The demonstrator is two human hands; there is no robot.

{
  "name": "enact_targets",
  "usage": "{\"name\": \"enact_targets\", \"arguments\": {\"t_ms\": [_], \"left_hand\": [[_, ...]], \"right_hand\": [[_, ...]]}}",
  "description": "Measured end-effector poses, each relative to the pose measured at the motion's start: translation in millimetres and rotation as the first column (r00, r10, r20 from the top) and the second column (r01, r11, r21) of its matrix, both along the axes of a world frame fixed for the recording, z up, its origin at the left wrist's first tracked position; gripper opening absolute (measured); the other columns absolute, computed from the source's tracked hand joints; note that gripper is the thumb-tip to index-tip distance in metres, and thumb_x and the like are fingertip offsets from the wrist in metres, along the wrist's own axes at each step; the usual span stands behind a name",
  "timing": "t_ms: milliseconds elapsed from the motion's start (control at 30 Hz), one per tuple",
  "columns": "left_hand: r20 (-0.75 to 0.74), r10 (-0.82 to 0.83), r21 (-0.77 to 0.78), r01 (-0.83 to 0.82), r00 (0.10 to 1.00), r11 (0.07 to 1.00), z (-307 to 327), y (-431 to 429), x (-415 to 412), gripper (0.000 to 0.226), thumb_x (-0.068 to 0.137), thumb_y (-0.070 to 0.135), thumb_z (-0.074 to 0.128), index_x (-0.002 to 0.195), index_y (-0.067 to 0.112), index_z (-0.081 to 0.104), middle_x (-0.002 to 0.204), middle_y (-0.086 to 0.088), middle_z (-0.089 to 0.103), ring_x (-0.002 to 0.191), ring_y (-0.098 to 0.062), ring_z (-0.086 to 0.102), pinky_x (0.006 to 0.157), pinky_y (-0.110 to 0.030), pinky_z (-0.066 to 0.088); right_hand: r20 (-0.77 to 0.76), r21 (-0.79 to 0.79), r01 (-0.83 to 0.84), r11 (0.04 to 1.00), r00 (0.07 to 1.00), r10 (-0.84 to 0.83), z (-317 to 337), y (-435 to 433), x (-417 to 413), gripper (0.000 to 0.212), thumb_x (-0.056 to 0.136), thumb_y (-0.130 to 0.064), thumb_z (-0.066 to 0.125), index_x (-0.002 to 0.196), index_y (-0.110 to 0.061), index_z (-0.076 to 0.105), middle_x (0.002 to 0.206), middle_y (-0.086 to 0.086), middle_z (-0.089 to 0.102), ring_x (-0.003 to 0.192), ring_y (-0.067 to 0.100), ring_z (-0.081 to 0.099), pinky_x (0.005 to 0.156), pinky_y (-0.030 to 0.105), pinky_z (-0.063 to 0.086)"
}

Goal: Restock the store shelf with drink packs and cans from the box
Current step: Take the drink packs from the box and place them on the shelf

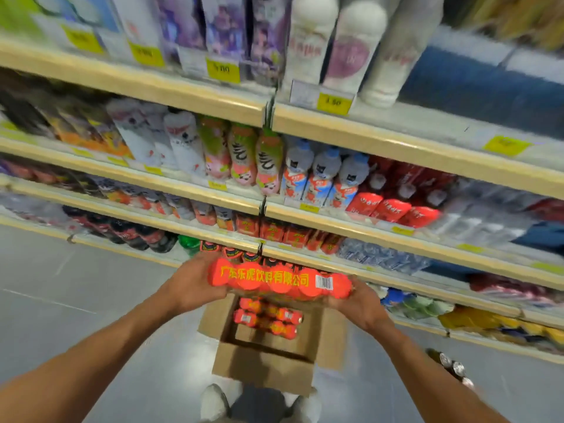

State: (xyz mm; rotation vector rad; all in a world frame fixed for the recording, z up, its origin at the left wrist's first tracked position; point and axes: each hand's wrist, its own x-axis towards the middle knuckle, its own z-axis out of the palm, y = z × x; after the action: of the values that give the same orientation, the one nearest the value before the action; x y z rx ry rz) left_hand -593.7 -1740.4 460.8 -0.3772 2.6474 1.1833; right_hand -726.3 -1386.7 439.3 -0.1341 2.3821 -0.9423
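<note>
We hold a shrink-wrapped drink pack [280,281] between both hands, the left hand [189,286] clasping its left end and the right hand [360,303] cupping its right end; its long axis runs left to right, level with the shelf edges ahead; it hangs above the open cardboard box [268,358] on the floor, where more red-capped bottles [268,319] lie in the far half; the near half looks bare.

The shelf [308,264] lies straight ahead and slightly up from the pack; a row with like red and dark caps [232,251] shows just behind our left fingers, so we judge that slot the likely target; both hands seem equally near, the pack going in broadside.

Yellow characters on the red wrap read 广东乐虎饮料有限公司, with a barcode [324,283] at the right; yellow price tags above are blurred, one perhaps 1.50; other labels we cannot read.
</note>
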Motion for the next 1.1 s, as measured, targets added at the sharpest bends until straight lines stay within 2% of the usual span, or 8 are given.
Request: {"name": "enact_targets", "arguments": {"t_ms": [100, 233, 400, 533, 633, 833, 933, 1100], "left_hand": [[-0.167, 0.223, 0.184, -0.192, 0.960, 0.964, 43, -10, 16, 0.063, 0.062, 0.051, 0.086, 0.115, 0.038, 0.054, 0.105, 0.011, 0.068, 0.095, -0.005, 0.067, 0.079, -0.032, 0.056], [-0.304, 0.420, 0.370, -0.300, 0.855, 0.879, 89, -20, 24, 0.077, 0.061, 0.062, 0.086, 0.125, 0.037, 0.052, 0.117, 0.013, 0.069, 0.108, -0.008, 0.066, 0.091, -0.037, 0.053], [-0.420, 0.416, 0.399, -0.248, 0.806, 0.883, 140, -29, 19, 0.079, 0.066, 0.063, 0.084, 0.134, 0.041, 0.050, 0.128, 0.020, 0.064, 0.121, -0.002, 0.059, 0.101, -0.037, 0.048], [-0.497, 0.365, 0.373, -0.186, 0.787, 0.909, 182, -30, 18, 0.065, 0.067, 0.068, 0.078, 0.124, 0.065, 0.047, 0.119, 0.038, 0.061, 0.109, 0.013, 0.058, 0.086, -0.019, 0.050], [-0.509, 0.306, 0.356, -0.127, 0.804, 0.926, 204, -29, 16, 0.073, 0.067, 0.057, 0.081, 0.130, 0.064, 0.044, 0.118, 0.033, 0.063, 0.108, 0.005, 0.062, 0.077, -0.027, 0.060], [-0.524, 0.183, 0.275, -0.039, 0.832, 0.961, 227, -19, 5, 0.091, 0.066, 0.051, 0.078, 0.136, 0.073, 0.024, 0.118, 0.051, 0.050, 0.113, 0.020, 0.048, 0.091, -0.020, 0.052], [-0.516, 0.154, 0.266, -0.013, 0.843, 0.964, 233, -7, -11, 0.089, 0.071, 0.045, 0.079, 0.133, 0.077, 0.024, 0.113, 0.058, 0.044, 0.124, 0.001, 0.042, 0.106, -0.039, 0.046], [-0.523, 0.141, 0.286, 0.018, 0.841, 0.958, 245, 29, -44, 0.090, 0.068, 0.054, 0.077, 0.136, 0.075, 0.021, 0.118, 0.053, 0.049, 0.109, 0.015, 0.052, 0.099, -0.030, 0.047]], "right_hand": [[-0.051, -0.195, 0.102, 0.976, 0.992, -0.113, 63, -1, 6, 0.049, 0.073, -0.026, 0.088, 0.115, -0.029, 0.061, 0.101, 0.002, 0.073, 0.086, 0.025, 0.071, 0.070, 0.037, 0.056], [-0.095, -0.428, 0.159, 0.890, 0.971, -0.219, 141, -8, 16, 0.047, 0.071, -0.032, 0.090, 0.109, -0.036, 0.063, 0.104, -0.007, 0.076, 0.090, 0.009, 0.073, 0.072, 0.026, 0.058], [-0.172, -0.545, 0.146, 0.825, 0.944, -0.280, 208, -16, 23, 0.061, 0.059, -0.047, 0.089, 0.114, -0.030, 0.067, 0.105, -0.011, 0.076, 0.093, 0.005, 0.073, 0.070, 0.020, 0.058], [-0.293, -0.501, 0.055, 0.863, 0.928, -0.229, 239, -19, 33, 0.062, 0.063, -0.039, 0.092, 0.119, -0.035, 0.065, 0.109, -0.017, 0.074, 0.101, -0.002, 0.067, 0.084, 0.024, 0.052], [-0.330, -0.501, 0.044, 0.864, 0.914, -0.238, 248, -17, 36, 0.050, 0.073, -0.026, 0.089, 0.116, -0.033, 0.067, 0.108, -0.015, 0.075, 0.103, 0.001, 0.067, 0.088, 0.030, 0.051], [-0.321, -0.561, 0.060, 0.826, 0.904, -0.283, 260, -1, 34, 0.039, 0.076, -0.019, 0.086, 0.110, -0.029, 0.071, 0.102, -0.009, 0.077, 0.096, 0.003, 0.071, 0.082, 0.027, 0.052], [-0.304, -0.584, 0.078, 0.808, 0.902, -0.308, 263, 17, 24, 0.043, 0.075, -0.019, 0.086, 0.113, -0.028, 0.069, 0.103, -0.007, 0.078, 0.096, 0.006, 0.072, 0.077, 0.024, 0.056], [-0.317, -0.595, 0.102, 0.798, 0.882, -0.349, 272, 53, -4, 0.049, 0.067, -0.027, 0.088, 0.112, -0.028, 0.070, 0.102, -0.007, 0.078, 0.094, 0.005, 0.072, 0.072, 0.018, 0.057]]}}
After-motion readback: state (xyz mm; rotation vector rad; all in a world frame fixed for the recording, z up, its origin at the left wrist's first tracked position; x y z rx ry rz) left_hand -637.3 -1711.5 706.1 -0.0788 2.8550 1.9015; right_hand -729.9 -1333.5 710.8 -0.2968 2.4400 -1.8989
